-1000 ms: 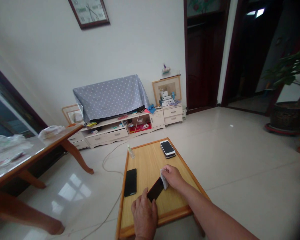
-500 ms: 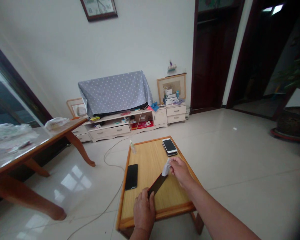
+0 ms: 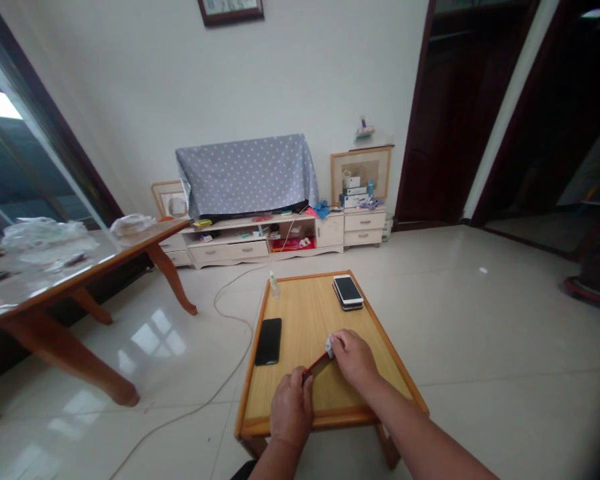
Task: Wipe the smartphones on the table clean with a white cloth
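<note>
My left hand grips the near end of a slim dark phone with a red edge, tilted above the small wooden table. At its far end, my right hand pinches a white cloth or tissue against it; the fingers hide part of both. A black phone lies flat near the table's left edge. Toward the far right corner, a white phone rests on top of another dark one. By the far left corner stands a small clear spray bottle.
On the left, a larger wooden table bears plastic bags. A cable runs over the tiled floor beside the small table. Against the wall stands a white TV cabinet, with a polka-dot cloth draped above it.
My right hand and the cloth have moved down along the phone, closer to my left hand. The phone is held at a flatter angle. The whole view has shifted slightly.
</note>
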{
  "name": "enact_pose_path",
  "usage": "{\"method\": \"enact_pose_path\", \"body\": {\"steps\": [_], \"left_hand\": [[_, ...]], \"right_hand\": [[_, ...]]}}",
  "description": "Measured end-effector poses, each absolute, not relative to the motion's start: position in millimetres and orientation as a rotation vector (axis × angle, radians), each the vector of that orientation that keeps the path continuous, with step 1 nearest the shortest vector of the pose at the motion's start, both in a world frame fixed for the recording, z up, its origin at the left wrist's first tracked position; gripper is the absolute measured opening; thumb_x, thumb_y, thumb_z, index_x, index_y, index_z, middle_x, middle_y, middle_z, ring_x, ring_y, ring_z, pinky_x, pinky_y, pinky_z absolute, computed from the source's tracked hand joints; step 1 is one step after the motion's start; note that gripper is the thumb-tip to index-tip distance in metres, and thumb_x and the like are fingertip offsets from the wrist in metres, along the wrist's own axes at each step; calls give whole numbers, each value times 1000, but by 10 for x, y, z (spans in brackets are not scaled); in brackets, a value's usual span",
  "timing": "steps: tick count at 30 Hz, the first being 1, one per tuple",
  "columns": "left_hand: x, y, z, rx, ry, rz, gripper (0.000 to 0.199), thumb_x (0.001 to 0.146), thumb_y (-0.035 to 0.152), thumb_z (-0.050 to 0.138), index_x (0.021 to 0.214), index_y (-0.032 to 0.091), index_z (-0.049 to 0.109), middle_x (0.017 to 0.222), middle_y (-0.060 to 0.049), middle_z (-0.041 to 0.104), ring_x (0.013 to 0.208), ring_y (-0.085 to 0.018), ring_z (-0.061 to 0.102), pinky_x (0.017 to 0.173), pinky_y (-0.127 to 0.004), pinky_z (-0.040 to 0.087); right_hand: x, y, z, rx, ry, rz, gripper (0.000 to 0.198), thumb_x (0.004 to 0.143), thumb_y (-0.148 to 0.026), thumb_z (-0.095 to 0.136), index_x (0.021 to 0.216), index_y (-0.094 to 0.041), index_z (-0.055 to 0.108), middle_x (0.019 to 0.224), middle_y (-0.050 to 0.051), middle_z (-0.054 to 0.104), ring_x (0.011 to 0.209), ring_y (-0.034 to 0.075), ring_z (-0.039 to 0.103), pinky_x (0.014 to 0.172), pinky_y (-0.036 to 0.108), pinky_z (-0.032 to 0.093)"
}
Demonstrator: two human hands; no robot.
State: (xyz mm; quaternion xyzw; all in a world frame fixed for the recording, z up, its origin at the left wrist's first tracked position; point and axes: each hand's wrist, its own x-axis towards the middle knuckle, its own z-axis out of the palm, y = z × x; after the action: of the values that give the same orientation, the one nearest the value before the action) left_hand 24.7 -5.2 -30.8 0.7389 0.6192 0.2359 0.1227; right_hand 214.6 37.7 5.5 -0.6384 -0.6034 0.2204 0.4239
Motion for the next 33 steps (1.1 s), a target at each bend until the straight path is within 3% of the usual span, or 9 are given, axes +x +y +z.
{"method": "enact_pose_path", "body": {"steps": [3,8,13,20,24,28,33], "left_hand": [[232,-40,-315,2168,1791,694,29,101,33,35,114,22,59,97,-7,68,91,-20,64,79,-29,44],[210,-33,-337,2171,1786,685,27,100,31,37,112,22,59,95,-7,68,90,-20,64,78,-29,44],[213,-37,-343,2151,1805,695,31,102,38,33,111,23,58,92,-6,67,87,-20,65,76,-29,44],[214,-28,-346,2181,1786,680,24,99,28,37,107,22,59,92,-6,67,88,-20,63,77,-28,42],[228,-32,-329,2174,1803,686,28,102,35,34,111,23,58,93,-6,67,88,-20,64,77,-29,43],[242,-35,-321,2170,1803,697,30,102,37,34,110,22,58,94,-7,67,89,-20,64,77,-29,44],[243,-32,-323,2188,1770,709,27,101,33,36,108,23,60,94,-6,68,89,-19,64,77,-28,43]], "right_hand": [[1831,170,65,-1512,-1697,559,19,93,-34,54,93,-23,69,95,5,68,89,19,61,81,26,42],[1744,147,75,-1386,-1763,592,21,95,-27,49,85,-23,67,90,3,68,85,17,61,78,25,42],[2068,406,66,-1567,-1541,466,23,93,-32,51,81,-21,66,85,5,68,83,19,61,75,26,41],[1648,150,14,-1384,-1779,607,21,93,-28,51,80,-22,67,84,2,68,80,16,60,73,24,40],[2008,397,89,-1537,-1635,509,28,94,-30,48,73,-21,64,78,3,67,78,17,59,69,24,38],[2274,578,120,-1599,-1557,457,28,95,-30,44,78,-19,64,80,5,67,77,18,58,68,26,37],[1826,278,81,-1452,-1738,533,21,92,-24,51,78,-21,66,82,2,68,77,15,59,71,24,38]]}}
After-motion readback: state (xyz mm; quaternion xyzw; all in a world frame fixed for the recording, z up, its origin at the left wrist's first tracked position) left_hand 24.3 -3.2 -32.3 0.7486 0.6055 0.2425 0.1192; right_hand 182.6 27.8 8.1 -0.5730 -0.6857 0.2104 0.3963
